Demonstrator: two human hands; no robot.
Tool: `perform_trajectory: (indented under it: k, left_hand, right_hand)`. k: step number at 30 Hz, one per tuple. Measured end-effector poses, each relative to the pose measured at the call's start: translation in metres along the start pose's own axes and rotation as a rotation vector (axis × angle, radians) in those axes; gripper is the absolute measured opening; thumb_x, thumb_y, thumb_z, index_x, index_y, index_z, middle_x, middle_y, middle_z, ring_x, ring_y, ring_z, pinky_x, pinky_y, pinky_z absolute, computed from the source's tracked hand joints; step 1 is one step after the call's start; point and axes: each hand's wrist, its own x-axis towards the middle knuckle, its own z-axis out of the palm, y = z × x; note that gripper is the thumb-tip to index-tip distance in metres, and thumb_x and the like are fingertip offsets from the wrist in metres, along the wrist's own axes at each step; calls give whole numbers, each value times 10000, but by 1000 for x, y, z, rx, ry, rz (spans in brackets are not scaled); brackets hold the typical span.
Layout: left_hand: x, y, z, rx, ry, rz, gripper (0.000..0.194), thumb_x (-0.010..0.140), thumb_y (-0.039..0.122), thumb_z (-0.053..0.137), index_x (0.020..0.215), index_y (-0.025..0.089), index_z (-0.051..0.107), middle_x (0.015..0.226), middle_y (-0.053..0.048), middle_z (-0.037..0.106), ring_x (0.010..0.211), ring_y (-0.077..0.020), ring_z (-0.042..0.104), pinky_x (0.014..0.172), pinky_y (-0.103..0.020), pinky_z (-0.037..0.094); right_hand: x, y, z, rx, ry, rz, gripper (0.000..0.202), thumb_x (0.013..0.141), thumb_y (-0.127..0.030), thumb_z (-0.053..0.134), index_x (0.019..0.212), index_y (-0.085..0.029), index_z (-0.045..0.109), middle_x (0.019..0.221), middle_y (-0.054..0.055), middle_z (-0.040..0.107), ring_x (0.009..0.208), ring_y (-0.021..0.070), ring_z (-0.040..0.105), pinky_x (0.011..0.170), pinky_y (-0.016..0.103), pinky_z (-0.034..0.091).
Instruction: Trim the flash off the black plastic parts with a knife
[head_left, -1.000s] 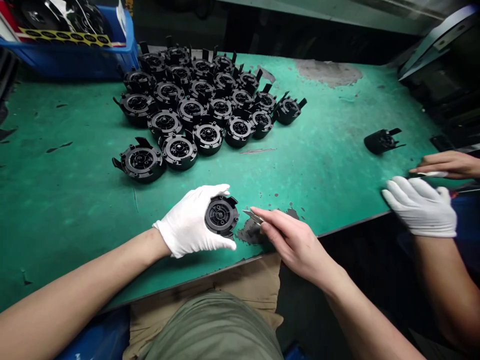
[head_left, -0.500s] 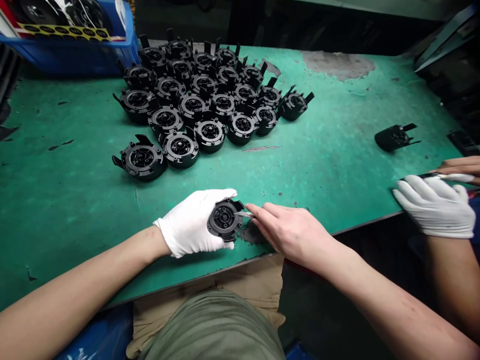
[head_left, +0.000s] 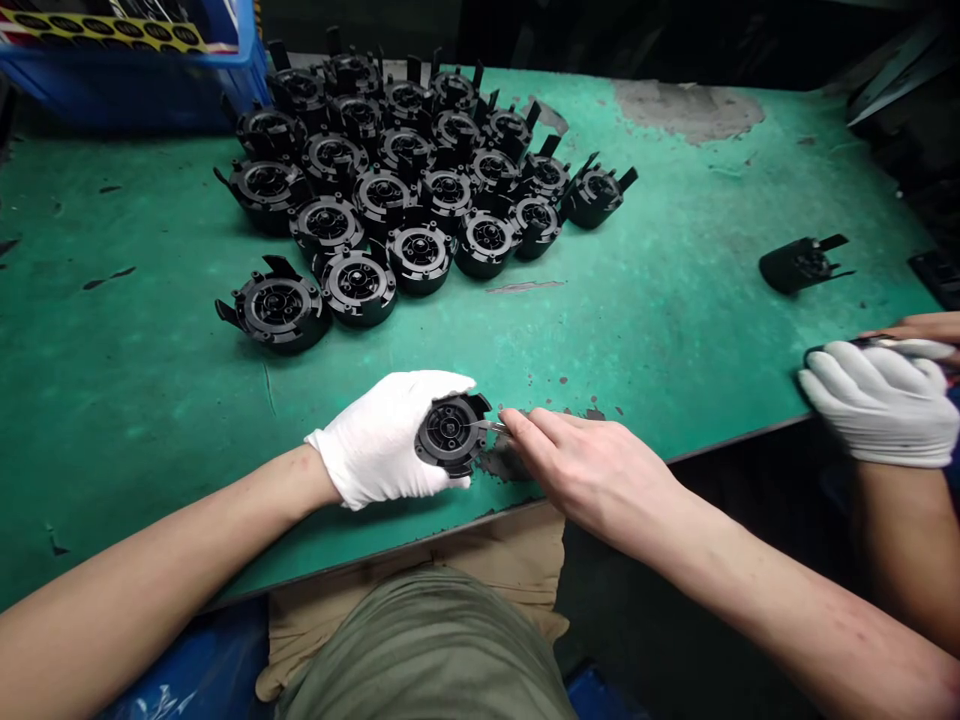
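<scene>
My left hand, in a white glove, is wrapped round a round black plastic part near the table's front edge. The part's ribbed face is turned up towards me. My bare right hand pinches a small metal tool whose tip lies over the right side of that face. Most of the tool is hidden by my fingers. Beyond my hands stand several similar black parts, grouped closely on the green table.
A blue bin stands at the back left. One black part lies on its side at the right. Near the right edge a co-worker's gloved hand holds a dark object.
The view has shifted slightly, and the grouped parts and bin appear a little higher. My right hand appears slightly farther right. My left hand keeps its hold on the black part.
</scene>
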Motion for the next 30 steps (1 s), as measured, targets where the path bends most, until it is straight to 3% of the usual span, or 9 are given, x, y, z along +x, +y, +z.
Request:
perform_trajectory:
  k: [8, 16, 21, 26, 30]
  left_hand:
    - [2, 3, -2, 9, -10, -11, 681, 693, 454, 951, 1272, 219, 682, 1298, -110, 776, 1211, -347, 765, 1100, -461, 615]
    - [1, -1, 1, -4, 7, 16, 740, 684, 452, 973, 1315, 212, 670, 1300, -108, 778, 1196, -334, 771, 1091, -435, 616]
    - [-1, -5, 3, -5, 47, 21, 848, 606, 516, 1040, 1313, 226, 672, 1285, -108, 785, 1183, -348, 775, 1068, -458, 625]
    - [-4, -9, 7, 51, 162, 27, 964, 582, 686, 1010, 1342, 213, 652, 1313, -152, 765, 1218, -384, 746, 1080, -520, 600]
    - [-3, -5, 7, 110, 148, 43, 743, 712, 484, 938, 1335, 200, 647, 1298, -146, 754, 1240, -371, 728, 1123, -516, 561]
  right_hand:
    - [2, 4, -5, 2, -64, -47, 374, 986, -37, 554, 1357, -87, 552, 914, 39, 685, 715, 195, 684, 560, 360, 366]
    - [3, 2, -3, 32, -31, -65, 268, 1065, -102, 529, 1323, -74, 595, 903, 44, 678, 695, 196, 666, 568, 358, 376]
    - [1, 11, 9, 248, 120, -36, 286, 1174, -281, 434, 1331, -137, 625, 874, 22, 657, 684, 157, 622, 585, 300, 405]
    - [-10, -1, 11, 296, 297, 88, 367, 1130, -134, 471, 1489, -135, 548, 946, 41, 665, 769, 158, 624, 679, 272, 482]
    - [-12, -24, 8, 228, 296, 132, 389, 1105, -110, 512, 1492, -92, 548, 1041, 95, 703, 850, 194, 628, 720, 302, 505]
